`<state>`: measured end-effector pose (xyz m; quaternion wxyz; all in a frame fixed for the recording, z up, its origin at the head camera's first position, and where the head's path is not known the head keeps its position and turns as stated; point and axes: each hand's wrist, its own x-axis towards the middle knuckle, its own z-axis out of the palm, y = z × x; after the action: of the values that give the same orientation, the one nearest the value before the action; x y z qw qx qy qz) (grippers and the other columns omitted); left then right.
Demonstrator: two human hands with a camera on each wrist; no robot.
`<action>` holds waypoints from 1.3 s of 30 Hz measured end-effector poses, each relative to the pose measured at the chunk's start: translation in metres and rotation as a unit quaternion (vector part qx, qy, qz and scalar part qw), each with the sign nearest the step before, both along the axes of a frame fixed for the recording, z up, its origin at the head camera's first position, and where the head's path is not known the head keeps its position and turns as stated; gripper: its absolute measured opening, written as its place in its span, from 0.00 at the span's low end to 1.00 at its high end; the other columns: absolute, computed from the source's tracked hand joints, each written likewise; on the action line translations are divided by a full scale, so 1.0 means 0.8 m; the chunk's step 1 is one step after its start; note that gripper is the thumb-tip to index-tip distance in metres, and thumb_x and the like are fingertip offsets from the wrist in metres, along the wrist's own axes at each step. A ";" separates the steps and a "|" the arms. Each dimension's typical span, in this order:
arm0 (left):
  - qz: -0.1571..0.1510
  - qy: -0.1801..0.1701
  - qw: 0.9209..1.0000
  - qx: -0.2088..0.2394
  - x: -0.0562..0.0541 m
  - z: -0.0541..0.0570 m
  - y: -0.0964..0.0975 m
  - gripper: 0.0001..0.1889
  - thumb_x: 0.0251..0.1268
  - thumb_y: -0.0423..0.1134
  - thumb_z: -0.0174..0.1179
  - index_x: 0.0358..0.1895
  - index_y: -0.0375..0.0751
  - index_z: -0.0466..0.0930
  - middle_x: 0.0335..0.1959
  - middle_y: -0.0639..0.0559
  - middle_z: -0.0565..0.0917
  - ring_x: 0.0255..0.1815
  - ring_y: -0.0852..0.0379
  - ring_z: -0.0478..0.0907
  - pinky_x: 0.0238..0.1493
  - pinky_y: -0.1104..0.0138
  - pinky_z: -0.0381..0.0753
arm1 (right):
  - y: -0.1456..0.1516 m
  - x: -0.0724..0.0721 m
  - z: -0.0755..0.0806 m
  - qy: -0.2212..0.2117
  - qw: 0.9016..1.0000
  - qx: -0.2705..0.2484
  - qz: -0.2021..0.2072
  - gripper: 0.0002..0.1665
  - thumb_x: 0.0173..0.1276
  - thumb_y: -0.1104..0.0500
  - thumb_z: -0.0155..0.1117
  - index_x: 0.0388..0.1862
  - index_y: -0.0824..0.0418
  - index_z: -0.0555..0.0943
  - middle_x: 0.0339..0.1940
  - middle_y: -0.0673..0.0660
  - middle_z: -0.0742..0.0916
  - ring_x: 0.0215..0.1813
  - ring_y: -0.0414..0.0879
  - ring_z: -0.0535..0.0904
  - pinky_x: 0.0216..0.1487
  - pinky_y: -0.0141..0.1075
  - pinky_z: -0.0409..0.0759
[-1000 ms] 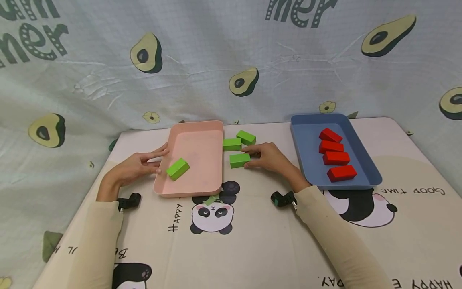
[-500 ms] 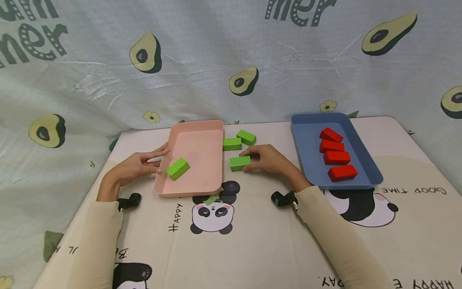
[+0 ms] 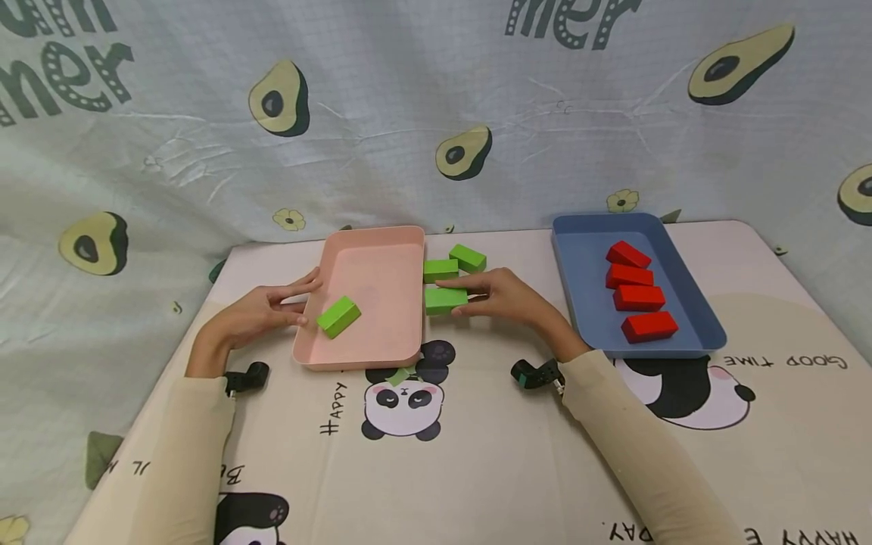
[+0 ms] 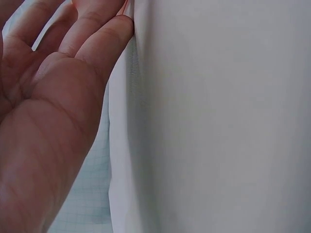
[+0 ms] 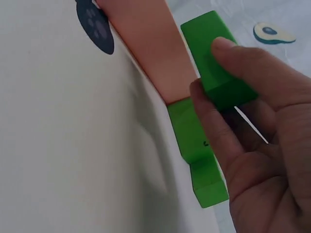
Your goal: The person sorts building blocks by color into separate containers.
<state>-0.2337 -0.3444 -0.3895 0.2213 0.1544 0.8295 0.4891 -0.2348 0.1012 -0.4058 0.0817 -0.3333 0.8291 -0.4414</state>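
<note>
My right hand (image 3: 511,297) pinches a green rectangular block (image 3: 444,301) between thumb and fingers, just right of the pink tray (image 3: 375,261). In the right wrist view the held block (image 5: 211,58) is raised above the table, near the tray wall (image 5: 150,43). Two more green blocks, one close by the tray (image 3: 440,270) and one behind it (image 3: 468,258), lie past the right hand. Another green block (image 3: 338,316) rests inside the tray. With fingers extended, my left hand (image 3: 248,314) touches the tray's left rim; the left wrist view shows its palm (image 4: 53,111).
On the right stands a blue tray (image 3: 586,295) with several red blocks (image 3: 638,298) in a column. A patterned cloth (image 3: 409,484) covers the table, and a printed curtain (image 3: 368,166) hangs behind it.
My right hand has taken hold of the nearest green block and moved it slightly left and up toward the pink tray. The left hand stays at the tray rim.
</note>
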 end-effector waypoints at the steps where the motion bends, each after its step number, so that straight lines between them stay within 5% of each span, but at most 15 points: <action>1: 0.000 -0.001 1.000 0.001 0.000 0.000 0.000 0.38 0.65 0.35 0.69 0.78 0.43 0.62 0.83 0.58 0.51 0.82 0.52 0.48 0.57 0.80 0.73 | -0.001 0.001 0.002 -0.004 1.000 -0.005 -0.004 0.30 0.64 0.57 0.76 0.66 0.52 0.82 0.49 0.53 0.90 0.45 0.42 0.83 0.46 0.35 0.81; 5: 0.002 -0.006 1.000 0.009 -0.001 -0.001 0.000 0.38 0.65 0.34 0.69 0.77 0.42 0.62 0.83 0.58 0.51 0.83 0.51 0.46 0.57 0.80 0.73 | -0.005 0.004 0.008 -0.019 0.999 -0.025 -0.025 0.26 0.63 0.59 0.77 0.62 0.54 0.85 0.49 0.52 0.88 0.46 0.44 0.82 0.49 0.34 0.80; 10: 0.001 -0.011 1.000 0.018 0.000 -0.001 0.000 0.38 0.66 0.33 0.68 0.78 0.42 0.62 0.83 0.57 0.51 0.83 0.51 0.44 0.58 0.80 0.73 | -0.014 0.010 0.014 -0.035 0.997 -0.032 -0.054 0.24 0.63 0.56 0.77 0.59 0.54 0.86 0.38 0.53 0.83 0.39 0.47 0.74 0.40 0.34 0.73; 20: 0.000 0.005 1.000 -0.007 0.000 0.001 0.000 0.38 0.66 0.35 0.69 0.78 0.43 0.63 0.82 0.59 0.52 0.82 0.57 0.49 0.58 0.81 0.71 | -0.024 0.020 0.016 -0.083 0.990 -0.109 -0.017 0.27 0.65 0.64 0.73 0.63 0.61 0.82 0.59 0.61 0.83 0.55 0.51 0.83 0.55 0.39 0.83; 30: 0.001 -0.022 0.999 0.026 0.001 0.001 0.003 0.39 0.66 0.32 0.68 0.78 0.40 0.60 0.83 0.57 0.49 0.81 0.47 0.54 0.59 0.77 0.75 | -0.032 0.025 0.019 -0.083 0.989 -0.102 -0.060 0.28 0.60 0.56 0.79 0.61 0.53 0.86 0.47 0.54 0.87 0.42 0.47 0.81 0.40 0.34 0.80; 35: 0.000 -0.024 0.999 0.030 0.000 0.000 0.001 0.39 0.67 0.32 0.67 0.78 0.40 0.59 0.83 0.58 0.49 0.80 0.45 0.54 0.59 0.75 0.76 | -0.034 0.028 0.023 -0.057 0.993 -0.082 -0.067 0.27 0.58 0.55 0.81 0.58 0.52 0.87 0.43 0.54 0.87 0.39 0.47 0.79 0.38 0.35 0.78; 39: -0.003 -0.021 0.999 0.027 -0.001 -0.002 -0.001 0.38 0.68 0.32 0.67 0.78 0.40 0.59 0.83 0.60 0.50 0.80 0.47 0.57 0.59 0.75 0.76 | -0.037 0.027 0.024 -0.055 0.994 -0.086 -0.048 0.28 0.58 0.59 0.81 0.59 0.56 0.86 0.50 0.56 0.86 0.45 0.46 0.83 0.45 0.33 0.82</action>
<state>-0.2342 -0.3456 -0.3909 0.2356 0.1522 0.8105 0.5141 -0.2131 0.0716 -0.3864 0.0768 -0.2742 0.7972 -0.5323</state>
